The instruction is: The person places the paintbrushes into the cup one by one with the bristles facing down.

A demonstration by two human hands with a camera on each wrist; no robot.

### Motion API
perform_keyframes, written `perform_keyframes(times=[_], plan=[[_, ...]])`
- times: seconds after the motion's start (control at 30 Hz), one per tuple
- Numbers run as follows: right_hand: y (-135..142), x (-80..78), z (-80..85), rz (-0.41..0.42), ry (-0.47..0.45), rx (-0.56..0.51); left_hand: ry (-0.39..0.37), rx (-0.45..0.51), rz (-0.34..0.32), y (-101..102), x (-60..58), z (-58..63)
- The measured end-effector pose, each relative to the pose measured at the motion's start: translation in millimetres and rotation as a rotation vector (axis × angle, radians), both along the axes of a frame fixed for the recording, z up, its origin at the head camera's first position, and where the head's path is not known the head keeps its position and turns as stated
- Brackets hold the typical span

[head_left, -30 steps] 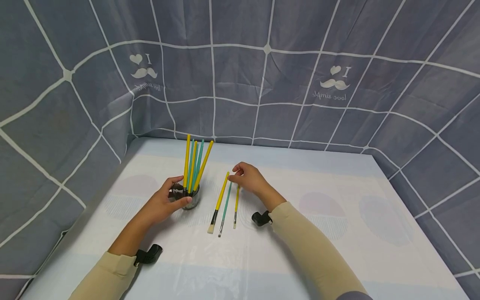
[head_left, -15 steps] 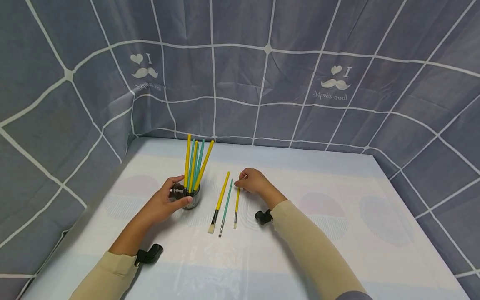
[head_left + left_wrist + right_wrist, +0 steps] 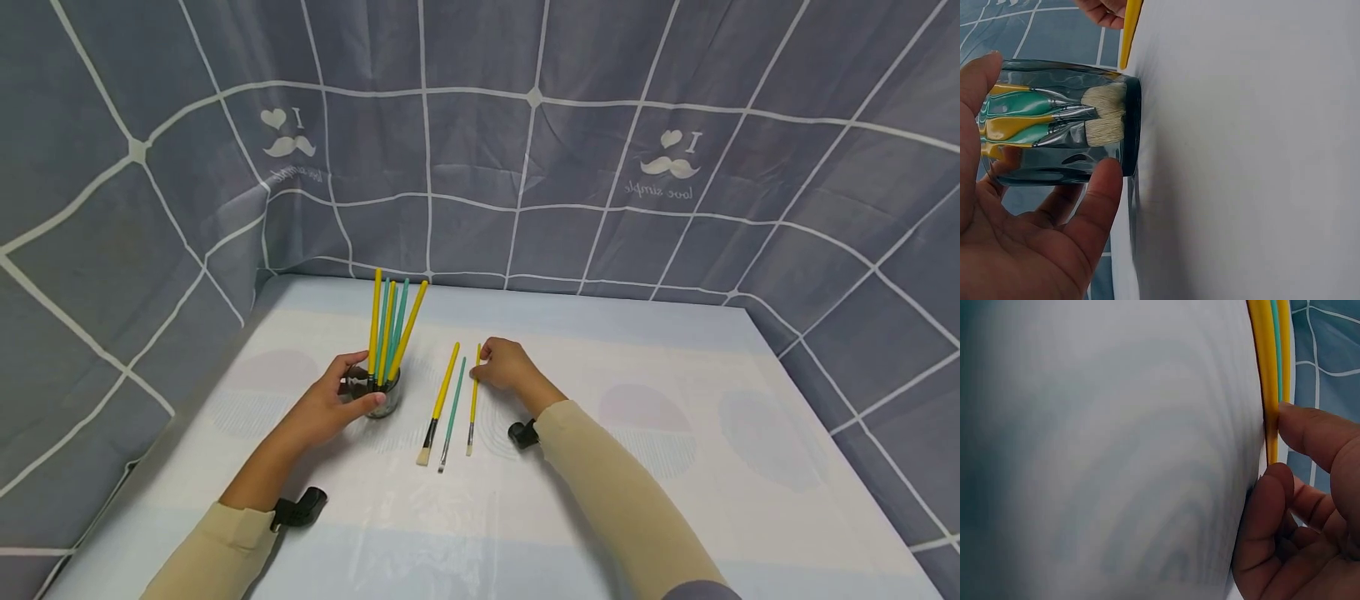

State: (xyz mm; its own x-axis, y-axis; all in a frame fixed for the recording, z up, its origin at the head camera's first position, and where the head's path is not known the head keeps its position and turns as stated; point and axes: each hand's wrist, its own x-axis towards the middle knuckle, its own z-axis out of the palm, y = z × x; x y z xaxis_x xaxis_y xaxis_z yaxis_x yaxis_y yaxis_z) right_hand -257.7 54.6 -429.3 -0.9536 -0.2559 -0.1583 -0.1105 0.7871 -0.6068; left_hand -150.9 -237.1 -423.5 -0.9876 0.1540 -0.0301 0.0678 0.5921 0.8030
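My left hand [image 3: 322, 410] holds a clear drinking glass [image 3: 389, 405] upright on the table, thumb on one side and fingers round the other. Several yellow and teal paintbrushes [image 3: 393, 333] stand in it, bristles down, as the left wrist view shows. To the right, my right hand [image 3: 508, 367] pinches the handle of a thin yellow paintbrush [image 3: 472, 410] lying on the table, near its upper end. Left of that brush lie a teal paintbrush [image 3: 454, 404] and a thicker yellow paintbrush [image 3: 444, 389], all roughly side by side with bristles toward me.
A white tablecloth [image 3: 600, 533] with pale printed circles covers the table. Grey curtains [image 3: 480, 167] with white grid lines rise behind it and at both sides. Each wrist carries a small black camera [image 3: 300, 508].
My right hand has moved from the teal paintbrush's end to the thin yellow paintbrush and now pinches its handle. The left hand and the glass have stayed in place.
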Motion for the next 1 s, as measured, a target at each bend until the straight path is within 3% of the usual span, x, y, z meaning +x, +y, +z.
perform_keyframes(times=[0.53,1.0], plan=[[-3.3,-0.9,0.3,0.012,0.023,0.061,-0.002,0.007,-0.009,2.9,1.1,3.9],[-4.2,-1.4,5.4,0.026,-0.009,0.064,-0.005,-0.017,-0.002,2.6,0.5,4.2]])
